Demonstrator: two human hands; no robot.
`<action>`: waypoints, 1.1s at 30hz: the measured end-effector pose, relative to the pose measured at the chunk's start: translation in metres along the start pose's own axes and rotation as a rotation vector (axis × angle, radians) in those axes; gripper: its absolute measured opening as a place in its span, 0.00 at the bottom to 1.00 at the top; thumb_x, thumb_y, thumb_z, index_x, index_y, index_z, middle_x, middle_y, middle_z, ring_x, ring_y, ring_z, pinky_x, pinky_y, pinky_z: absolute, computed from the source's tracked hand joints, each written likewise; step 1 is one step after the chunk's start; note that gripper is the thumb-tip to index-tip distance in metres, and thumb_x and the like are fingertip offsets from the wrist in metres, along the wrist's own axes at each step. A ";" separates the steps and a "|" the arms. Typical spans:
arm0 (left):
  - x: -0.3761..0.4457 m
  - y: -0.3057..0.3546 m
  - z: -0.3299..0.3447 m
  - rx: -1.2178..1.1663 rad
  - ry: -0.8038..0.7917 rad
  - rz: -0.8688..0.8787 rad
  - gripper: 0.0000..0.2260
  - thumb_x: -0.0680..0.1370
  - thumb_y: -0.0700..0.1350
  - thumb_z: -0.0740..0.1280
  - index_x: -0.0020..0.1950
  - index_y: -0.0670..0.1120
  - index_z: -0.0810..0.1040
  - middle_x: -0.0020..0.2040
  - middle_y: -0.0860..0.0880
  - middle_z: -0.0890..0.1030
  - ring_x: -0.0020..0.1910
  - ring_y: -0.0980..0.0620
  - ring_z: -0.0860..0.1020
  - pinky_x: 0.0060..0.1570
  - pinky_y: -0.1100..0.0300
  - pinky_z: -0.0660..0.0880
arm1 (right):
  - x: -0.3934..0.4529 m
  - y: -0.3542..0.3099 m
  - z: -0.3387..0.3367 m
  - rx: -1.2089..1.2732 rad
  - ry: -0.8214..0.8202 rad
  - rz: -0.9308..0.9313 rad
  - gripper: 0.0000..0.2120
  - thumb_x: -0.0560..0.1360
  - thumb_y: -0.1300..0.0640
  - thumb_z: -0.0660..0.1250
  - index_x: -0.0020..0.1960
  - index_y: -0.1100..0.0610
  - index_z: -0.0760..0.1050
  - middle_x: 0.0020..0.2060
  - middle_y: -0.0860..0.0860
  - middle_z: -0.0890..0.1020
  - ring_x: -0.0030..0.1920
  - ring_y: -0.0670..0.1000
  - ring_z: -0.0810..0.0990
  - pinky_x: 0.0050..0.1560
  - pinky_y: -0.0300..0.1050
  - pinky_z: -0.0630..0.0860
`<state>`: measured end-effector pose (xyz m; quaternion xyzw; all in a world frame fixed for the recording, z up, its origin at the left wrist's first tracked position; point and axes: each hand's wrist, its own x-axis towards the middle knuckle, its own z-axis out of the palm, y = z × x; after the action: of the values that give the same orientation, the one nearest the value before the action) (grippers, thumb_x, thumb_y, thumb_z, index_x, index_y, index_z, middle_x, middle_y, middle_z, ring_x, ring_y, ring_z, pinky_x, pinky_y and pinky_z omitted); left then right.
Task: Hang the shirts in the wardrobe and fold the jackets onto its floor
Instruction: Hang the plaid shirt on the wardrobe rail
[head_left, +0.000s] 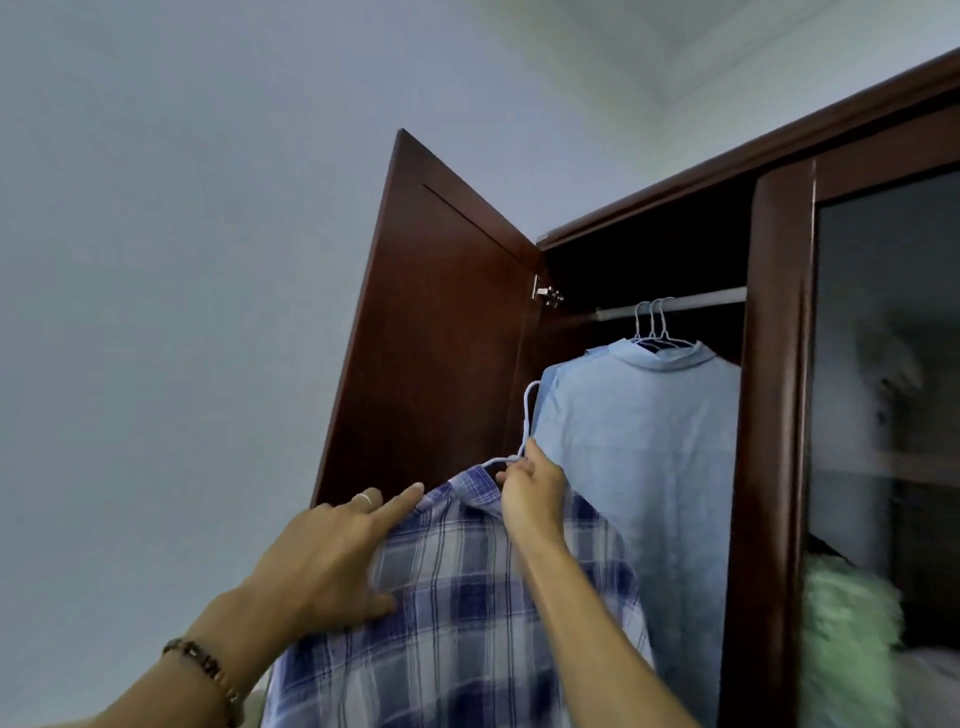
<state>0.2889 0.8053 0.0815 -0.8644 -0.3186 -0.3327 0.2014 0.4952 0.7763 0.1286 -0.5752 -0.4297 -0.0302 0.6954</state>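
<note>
A blue and white plaid shirt (457, 613) hangs on a white wire hanger (527, 415), held up in front of the open wardrobe. My right hand (532, 493) pinches the hanger's neck just above the collar. My left hand (332, 556) lies against the shirt's left shoulder with straight fingers, the forefinger reaching to the collar. Inside, a light blue shirt (639, 457) hangs from the metal rail (701, 302) together with two more white hangers (652, 322). The plaid shirt's hook is below and left of the rail.
The dark wooden wardrobe door (436, 338) stands open at the left, its hinge (546, 295) near the rail's end. A glass-fronted panel (883, 389) closes the right side, with something pale green and fuzzy (847, 639) blurred below it. Grey wall fills the left.
</note>
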 end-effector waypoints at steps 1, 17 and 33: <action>0.018 0.004 0.013 -0.002 -0.010 0.013 0.47 0.70 0.63 0.67 0.79 0.60 0.39 0.64 0.54 0.67 0.52 0.48 0.78 0.49 0.56 0.74 | 0.016 0.007 -0.005 -0.017 0.037 -0.017 0.23 0.81 0.65 0.53 0.75 0.53 0.67 0.60 0.57 0.78 0.49 0.52 0.79 0.46 0.45 0.77; 0.300 0.082 0.119 -0.184 0.305 0.235 0.47 0.56 0.53 0.80 0.73 0.46 0.69 0.62 0.50 0.75 0.49 0.52 0.79 0.28 0.64 0.69 | 0.268 0.012 -0.094 -0.239 0.318 -0.182 0.26 0.76 0.65 0.57 0.75 0.58 0.65 0.29 0.46 0.67 0.25 0.45 0.62 0.26 0.40 0.61; 0.506 0.150 0.136 -0.221 0.453 0.285 0.41 0.76 0.59 0.69 0.80 0.48 0.49 0.76 0.49 0.58 0.69 0.48 0.66 0.61 0.54 0.69 | 0.474 0.019 -0.148 -0.421 0.403 -0.288 0.08 0.74 0.56 0.64 0.51 0.56 0.78 0.48 0.56 0.81 0.49 0.57 0.79 0.50 0.47 0.73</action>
<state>0.7437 0.9848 0.3226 -0.8209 -0.1029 -0.5182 0.2167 0.8867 0.8745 0.4184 -0.6221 -0.3447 -0.3298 0.6208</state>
